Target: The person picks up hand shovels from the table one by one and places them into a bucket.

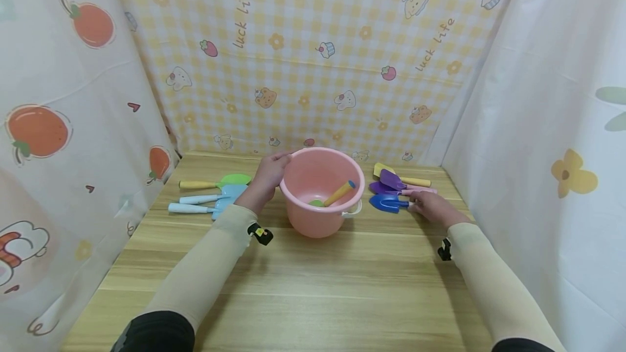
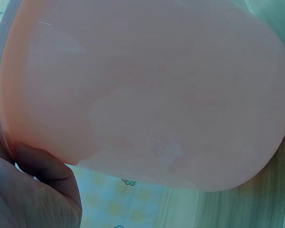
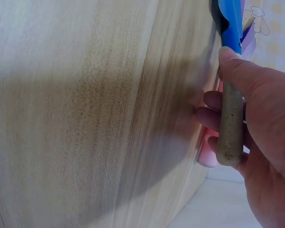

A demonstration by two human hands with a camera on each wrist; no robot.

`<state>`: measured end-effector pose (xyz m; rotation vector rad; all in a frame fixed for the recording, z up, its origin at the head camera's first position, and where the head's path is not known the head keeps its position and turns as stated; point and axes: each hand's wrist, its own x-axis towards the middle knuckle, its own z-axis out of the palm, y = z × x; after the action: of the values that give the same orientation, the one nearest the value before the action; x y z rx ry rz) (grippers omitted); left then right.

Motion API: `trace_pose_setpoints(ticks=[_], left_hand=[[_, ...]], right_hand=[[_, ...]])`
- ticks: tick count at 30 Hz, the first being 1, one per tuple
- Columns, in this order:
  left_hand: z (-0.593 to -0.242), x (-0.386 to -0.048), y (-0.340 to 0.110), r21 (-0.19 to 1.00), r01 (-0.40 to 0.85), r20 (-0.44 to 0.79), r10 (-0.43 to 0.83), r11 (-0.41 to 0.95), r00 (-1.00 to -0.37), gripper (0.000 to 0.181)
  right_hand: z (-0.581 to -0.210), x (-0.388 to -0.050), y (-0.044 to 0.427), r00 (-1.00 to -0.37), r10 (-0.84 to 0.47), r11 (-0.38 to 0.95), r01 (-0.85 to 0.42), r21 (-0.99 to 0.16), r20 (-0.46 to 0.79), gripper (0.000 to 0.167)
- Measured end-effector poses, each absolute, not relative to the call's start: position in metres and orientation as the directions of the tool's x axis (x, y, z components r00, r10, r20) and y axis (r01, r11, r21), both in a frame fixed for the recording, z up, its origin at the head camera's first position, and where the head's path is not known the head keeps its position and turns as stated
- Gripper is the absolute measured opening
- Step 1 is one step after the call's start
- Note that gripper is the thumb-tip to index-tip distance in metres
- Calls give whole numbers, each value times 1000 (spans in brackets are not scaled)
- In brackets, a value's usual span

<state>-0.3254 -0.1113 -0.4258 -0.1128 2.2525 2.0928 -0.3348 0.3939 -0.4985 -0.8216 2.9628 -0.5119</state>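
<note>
A pink bucket [image 1: 313, 224] stands upright on the table, a white handle at its right side. At the bucket's left rim is my left hand [image 1: 268, 179], thumb and fingers gripping the edge; the left wrist view shows the thumb [image 2: 47, 166] against the outer wall. Inside the bucket leans a small shovel [image 1: 338, 194] with a yellow, blue-tipped handle and green blade. On the right, my right hand [image 1: 435, 208] holds a blue toy shovel [image 1: 385, 203], its fingers round the beige handle [image 3: 231, 121]. Just behind it lie purple shovels [image 1: 391, 180] with pink handles.
Left of the bucket lie a green shovel [image 1: 236, 179] with a yellow handle and light-blue tools [image 1: 195, 208]. A yellow shovel [image 1: 415, 182] lies at the back right. Patterned cloths enclose the wooden table [image 1: 332, 292] at the back [image 1: 293, 69] and both sides.
</note>
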Motion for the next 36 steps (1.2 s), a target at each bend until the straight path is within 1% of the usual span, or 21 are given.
trace_pose_setpoints(ticks=[2,6,8,9,11,15,18,20,24,26,31,36], left_hand=[[-425,-325,-111,993,-98,-97,-11,73,-995,44],[-425,-325,-111,993,-96,-96,-12,73,-995,44],[-425,-325,-111,993,-96,-95,-13,75,-995,44],[-425,-325,-111,992,-95,-94,-13,77,-995,45],[-425,-325,-111,992,-95,-94,-13,80,-995,45],[-426,-326,-111,993,-91,-91,-15,78,-996,45],[-426,-326,-111,993,-88,-88,-15,74,-996,44],[-426,-326,-111,993,-87,-86,-14,78,-996,43],[-426,-325,-111,993,-88,-87,-15,82,-996,44],[-426,-325,-111,993,-90,-89,-16,81,-996,44],[-426,-326,-111,993,-90,-89,-15,80,-996,43],[-426,-324,-111,993,-86,-85,-16,81,-996,43]], right_hand=[[-499,-334,394,-854,-515,795,-511,-328,82,41],[-499,-334,393,-843,-529,784,-529,-325,96,18],[-499,-334,392,-843,-529,783,-529,-326,97,12],[-499,-334,392,-842,-531,783,-532,-321,100,11],[-500,-335,392,-838,-534,779,-539,-320,113,15],[-500,-334,392,-842,-527,784,-535,-315,119,35],[-499,-334,390,-855,-509,795,-511,-327,99,43],[-499,-334,389,-869,-489,807,-484,-340,77,44],[-497,-336,386,-893,-448,824,-430,-368,40,43],[-497,-337,384,-902,-430,832,-410,-373,31,36],[-496,-337,380,-918,-395,847,-372,-381,18,11],[-495,-336,377,-923,-383,845,-362,-392,27,16]])
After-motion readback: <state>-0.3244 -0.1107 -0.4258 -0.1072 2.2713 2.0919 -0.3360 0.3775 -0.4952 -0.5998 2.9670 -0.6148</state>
